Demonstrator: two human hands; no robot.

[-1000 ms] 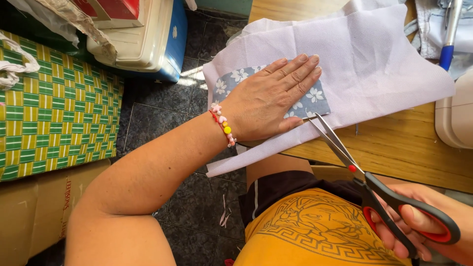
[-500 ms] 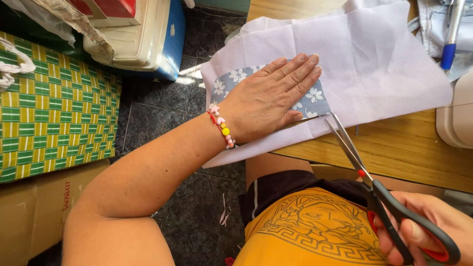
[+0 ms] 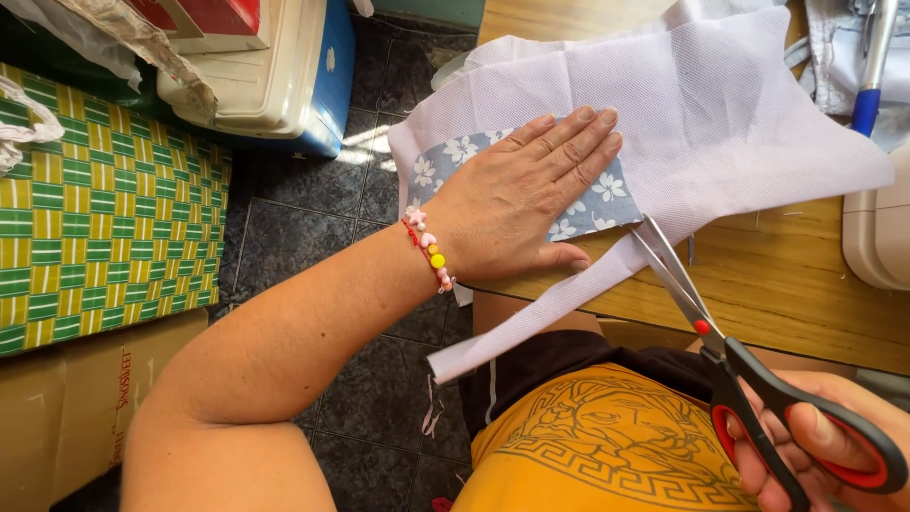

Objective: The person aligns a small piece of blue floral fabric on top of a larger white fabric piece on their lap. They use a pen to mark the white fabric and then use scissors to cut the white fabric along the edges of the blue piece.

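My left hand [image 3: 519, 194] lies flat, fingers together, pressing a blue floral fabric piece [image 3: 601, 203] onto a sheet of white mesh cloth [image 3: 720, 114] on the wooden table [image 3: 787, 284]. A beaded bracelet [image 3: 428, 251] circles that wrist. At the lower right my right hand [image 3: 815, 436] grips black-and-red scissors [image 3: 758, 398]. Their blades [image 3: 664, 261] meet the white cloth just right of the floral piece. A narrow cut strip of white cloth [image 3: 531, 318] hangs off the table's edge toward my lap.
A green and yellow woven mat [image 3: 104, 237] lies on the left over a cardboard box [image 3: 66, 408]. A white and blue cooler [image 3: 284, 76] stands on the dark tiled floor [image 3: 313, 209]. A beige machine [image 3: 877, 237] and a blue-tipped tool [image 3: 867, 95] sit at the right.
The scissors have advanced along the white cloth's lower edge past the floral piece, and the cut strip has grown longer. My left hand has stayed pressed in place.
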